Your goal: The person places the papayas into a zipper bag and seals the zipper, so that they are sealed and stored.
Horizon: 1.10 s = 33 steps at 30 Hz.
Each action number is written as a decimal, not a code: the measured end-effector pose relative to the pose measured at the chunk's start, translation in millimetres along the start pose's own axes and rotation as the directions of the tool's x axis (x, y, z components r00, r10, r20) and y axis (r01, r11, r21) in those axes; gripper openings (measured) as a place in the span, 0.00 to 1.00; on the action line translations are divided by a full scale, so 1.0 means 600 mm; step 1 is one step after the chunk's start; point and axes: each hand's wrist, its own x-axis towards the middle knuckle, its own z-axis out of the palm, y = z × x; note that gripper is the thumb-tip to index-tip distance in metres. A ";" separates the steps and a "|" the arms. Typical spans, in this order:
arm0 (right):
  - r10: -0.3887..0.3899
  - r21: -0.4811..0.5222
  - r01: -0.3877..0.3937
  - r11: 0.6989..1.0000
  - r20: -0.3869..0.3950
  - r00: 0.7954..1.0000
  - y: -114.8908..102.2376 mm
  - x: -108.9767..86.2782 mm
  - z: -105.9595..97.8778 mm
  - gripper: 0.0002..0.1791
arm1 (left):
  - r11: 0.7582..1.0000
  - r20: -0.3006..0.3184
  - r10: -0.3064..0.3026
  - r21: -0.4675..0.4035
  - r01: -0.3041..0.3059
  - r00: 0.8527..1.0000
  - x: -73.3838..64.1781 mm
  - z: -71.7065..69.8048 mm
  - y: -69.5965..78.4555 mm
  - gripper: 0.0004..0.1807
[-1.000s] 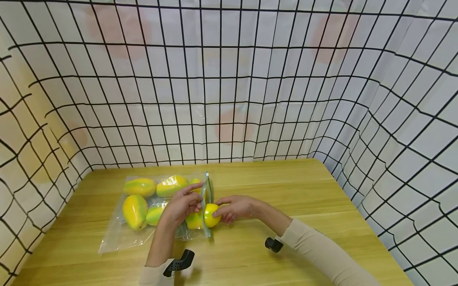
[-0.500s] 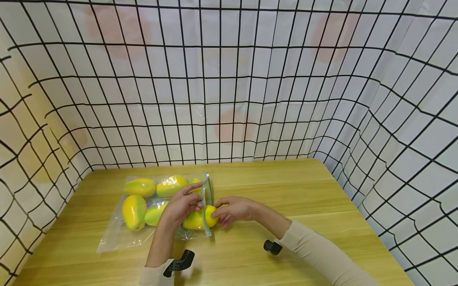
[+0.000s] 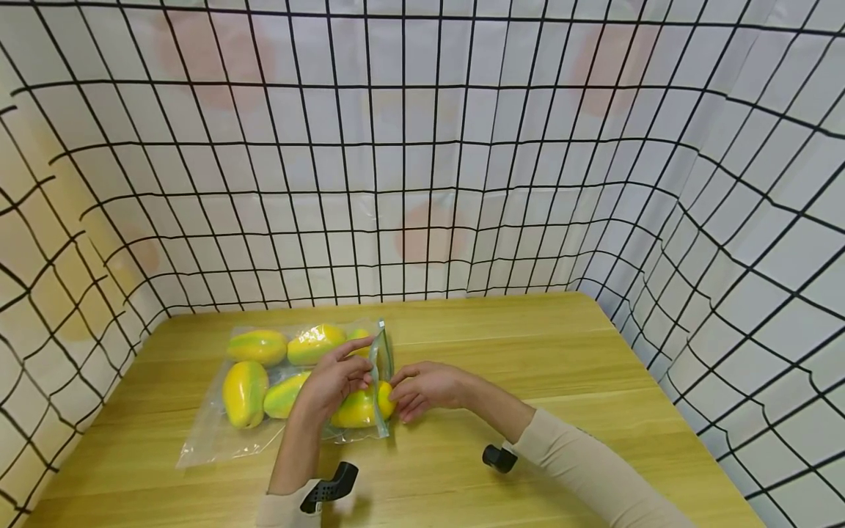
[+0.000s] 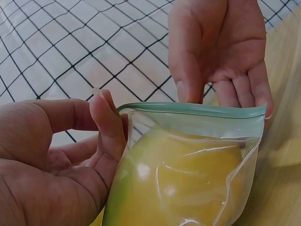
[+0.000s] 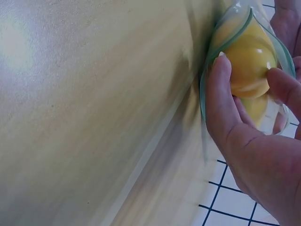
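A clear zip bag (image 3: 224, 444) with a green seal lies on the table, holding several yellow-green papayas (image 3: 246, 394). My left hand (image 3: 335, 378) holds the bag's edge at the mouth, index finger stretched along the seal. One papaya (image 3: 356, 408) lies mostly inside, its rounded end poking out of the mouth. My right hand (image 3: 432, 389) has thumb and fingers around that end, seen close up on the papaya (image 5: 249, 66) in the right wrist view. In the left wrist view the bag's green seal (image 4: 202, 110) hides the right fingertips.
The wooden table (image 3: 528, 345) extends right and in front of the bag. A black wire grid (image 3: 422, 183) with white sheeting behind it closes off the back and sides. Black wrist cameras (image 3: 499, 458) hang close above the table.
The papaya at the mouth has moved left, deeper into the bag, with my right hand following it. Neighbouring papayas have shifted slightly left. My left hand has stayed put.
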 end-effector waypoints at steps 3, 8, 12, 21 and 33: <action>-0.014 -0.013 0.013 1.000 -0.017 1.000 0.000 0.001 0.002 0.21 | 1.000 0.011 0.002 -0.001 -0.002 1.000 0.000 0.000 0.000 0.29; -0.020 -0.013 0.019 1.000 -0.052 0.998 0.001 0.003 0.005 0.21 | 1.000 0.011 -0.001 -0.009 0.001 1.000 -0.001 0.000 0.001 0.29; -0.018 0.004 0.018 1.000 -0.059 0.998 0.001 0.003 0.006 0.19 | 1.000 0.011 -0.005 -0.009 0.005 1.000 -0.001 0.000 0.001 0.29; -0.006 0.038 0.007 0.999 -0.031 1.000 -0.007 0.002 0.011 0.14 | 1.000 0.028 0.002 -0.019 -0.001 1.000 -0.003 -0.003 0.002 0.29; -0.006 0.056 0.007 0.998 -0.025 1.000 -0.011 -0.001 0.013 0.17 | 1.000 0.022 -0.005 -0.025 0.006 1.000 -0.004 -0.001 0.005 0.30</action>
